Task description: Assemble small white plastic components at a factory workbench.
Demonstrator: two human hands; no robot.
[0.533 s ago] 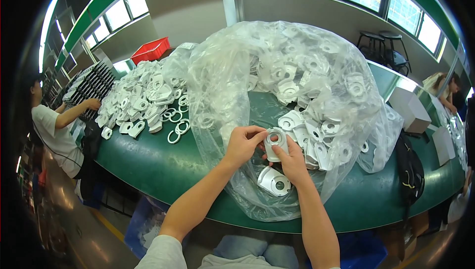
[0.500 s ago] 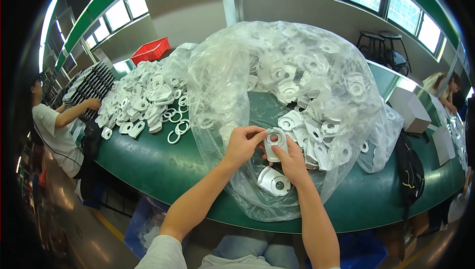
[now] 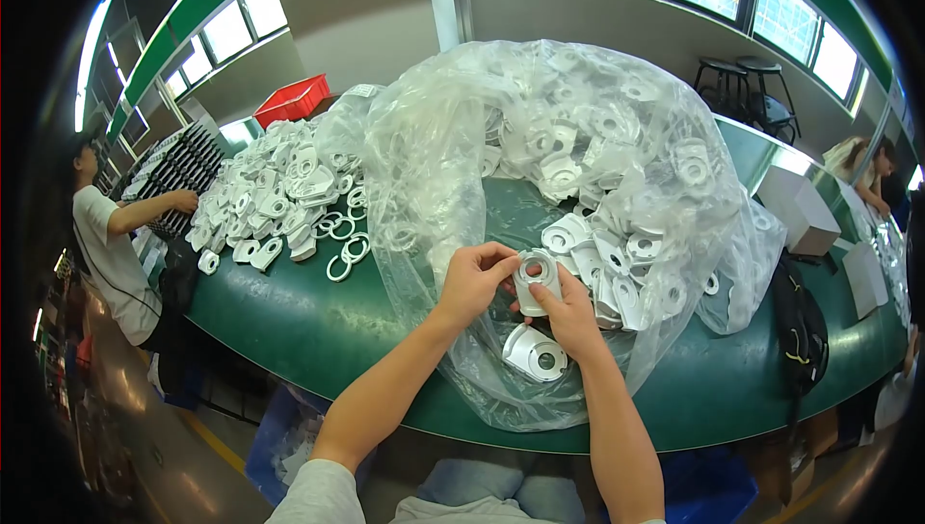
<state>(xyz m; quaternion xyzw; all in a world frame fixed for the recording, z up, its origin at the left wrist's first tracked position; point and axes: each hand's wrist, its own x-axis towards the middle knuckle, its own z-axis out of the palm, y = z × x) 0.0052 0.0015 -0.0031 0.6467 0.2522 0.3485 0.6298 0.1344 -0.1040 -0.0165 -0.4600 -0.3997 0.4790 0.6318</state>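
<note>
Between my two hands is a white plastic part (image 3: 536, 276) with a round hole and a flat lower end. My left hand (image 3: 474, 281) pinches its upper left edge, fingers closed. My right hand (image 3: 568, 315) grips the lower right side, thumb across the front. Just below, another white part with a round hole (image 3: 535, 353) lies on the clear plastic sheet. A heap of similar loose white parts (image 3: 617, 259) spills out beside my right hand. Behind it, a big clear plastic bag (image 3: 424, 129) covers many more of them.
On the green table (image 3: 279, 317), a second pile of white parts (image 3: 279, 187) lies left, with loose white rings (image 3: 339, 266) beside it. A red bin (image 3: 293, 100) and stacked black trays (image 3: 173, 172) stand beyond. A black bag (image 3: 798, 327) and white boxes (image 3: 798, 211) are right. A co-worker (image 3: 111, 235) stands at left.
My hands and the held white part stay nearly where they were. The co-worker at left has shifted, standing more upright and slightly further right.
</note>
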